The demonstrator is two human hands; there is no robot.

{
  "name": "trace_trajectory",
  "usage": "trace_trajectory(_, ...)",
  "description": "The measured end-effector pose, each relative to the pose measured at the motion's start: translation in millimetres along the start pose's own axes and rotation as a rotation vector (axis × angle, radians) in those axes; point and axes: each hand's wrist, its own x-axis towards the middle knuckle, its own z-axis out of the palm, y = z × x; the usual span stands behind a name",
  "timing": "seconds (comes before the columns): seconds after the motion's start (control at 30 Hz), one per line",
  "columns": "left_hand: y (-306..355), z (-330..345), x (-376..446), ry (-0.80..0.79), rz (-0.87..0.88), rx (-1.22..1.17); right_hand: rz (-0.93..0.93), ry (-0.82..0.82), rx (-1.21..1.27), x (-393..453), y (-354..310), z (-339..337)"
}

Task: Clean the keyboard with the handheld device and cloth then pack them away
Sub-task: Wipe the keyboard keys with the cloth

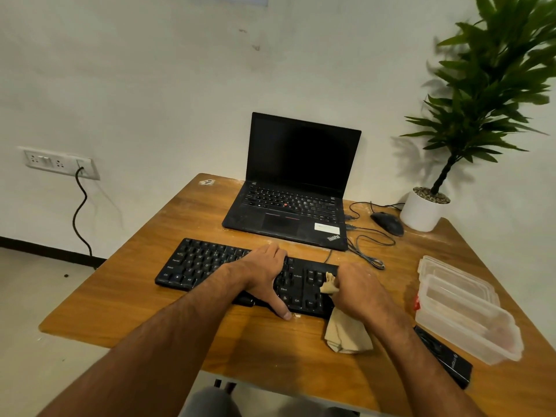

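Observation:
A black keyboard [198, 263] lies across the wooden table [126, 299] in front of me. My left hand [264, 275] rests flat over its middle, thumb hooked on the near edge. My right hand [358, 290] is closed around a beige cloth [346, 335] at the keyboard's right end; a bit of cloth pokes out onto the keys and the rest hangs down onto the table. A black handheld device [448, 359] lies on the table to the right, partly behind my right forearm.
An open black laptop [294, 188] stands behind the keyboard. A mouse [388, 222] and its cable lie to its right, beside a potted plant [424, 212]. Clear plastic containers [463, 308] sit near the right edge. A wall socket with a cable is at the left.

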Motion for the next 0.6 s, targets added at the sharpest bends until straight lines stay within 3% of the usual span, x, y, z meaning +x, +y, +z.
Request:
trace_trajectory(0.27, 1, 0, 2, -0.002, -0.005, -0.006, 0.063, 0.150, 0.120, 29, 0, 8)
trace_trajectory(0.6, 2, 1, 2, 0.015, 0.000, 0.015, 0.023, 0.126, 0.107, 13, -5, 4)
